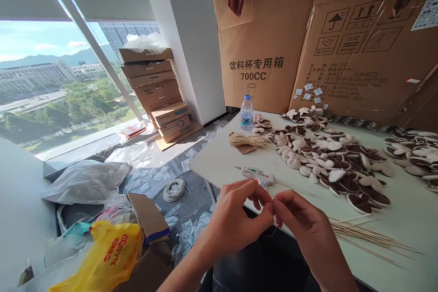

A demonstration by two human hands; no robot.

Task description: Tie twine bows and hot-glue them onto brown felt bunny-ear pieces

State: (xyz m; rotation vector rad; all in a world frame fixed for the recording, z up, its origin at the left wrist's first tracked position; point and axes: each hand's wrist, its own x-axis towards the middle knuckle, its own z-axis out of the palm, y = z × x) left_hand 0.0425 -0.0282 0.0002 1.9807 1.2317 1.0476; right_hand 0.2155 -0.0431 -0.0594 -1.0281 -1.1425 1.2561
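Note:
My left hand (236, 214) and my right hand (304, 223) meet above the table's near edge. Thumb and fingers of both are pinched together on a thin pale string (274, 230), which curves down in a small loop below the fingertips. What else they may hold between them is hidden. Just beyond the left hand lies a white glue gun (256, 174) with its nozzle to the left. To the right of my right hand, thin wooden sticks (369, 235) are spread on the white table (219, 159).
Brown and cream plush pieces (328, 155) are heaped across the table. A bundle of sticks (248, 140) and a water bottle (246, 113) stand farther back, before large cardboard boxes (260, 41). On the floor at left are a coiled cable (174, 190), plastic wrappers and a yellow bag (109, 255).

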